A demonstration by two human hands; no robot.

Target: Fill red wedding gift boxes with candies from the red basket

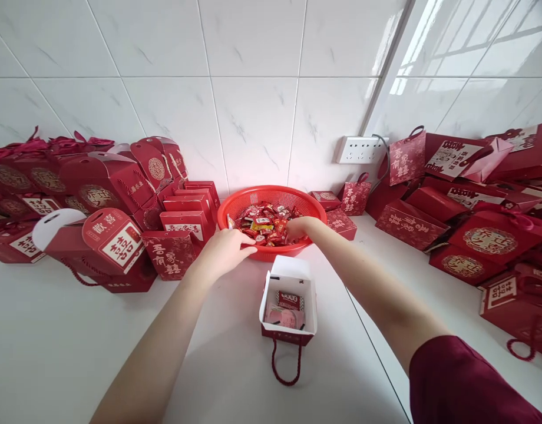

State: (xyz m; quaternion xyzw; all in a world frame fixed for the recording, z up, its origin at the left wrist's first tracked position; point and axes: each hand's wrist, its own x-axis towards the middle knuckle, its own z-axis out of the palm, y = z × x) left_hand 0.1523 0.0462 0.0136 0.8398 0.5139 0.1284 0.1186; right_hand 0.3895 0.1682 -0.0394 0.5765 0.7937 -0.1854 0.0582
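A red plastic basket (273,254) holds many wrapped candies (263,224). My left hand (227,250) is at the basket's left front rim, its fingers apart near the candies. Inside the right part of the basket, my right hand (301,227) reaches down among the candies, its fingertips hidden. In front of the basket stands an open box (288,335), white inside, with its flap raised towards the basket and a dark red cord handle lying on the table. A red packet (290,300) and a pink round item in clear wrap (285,318) lie in the box.
Red gift boxes (116,247) crowd the left side of the white table (222,365), with small upright boxes (189,221) beside the basket. More red boxes (487,241) are piled at the right. A power strip (362,150) is on the tiled wall.
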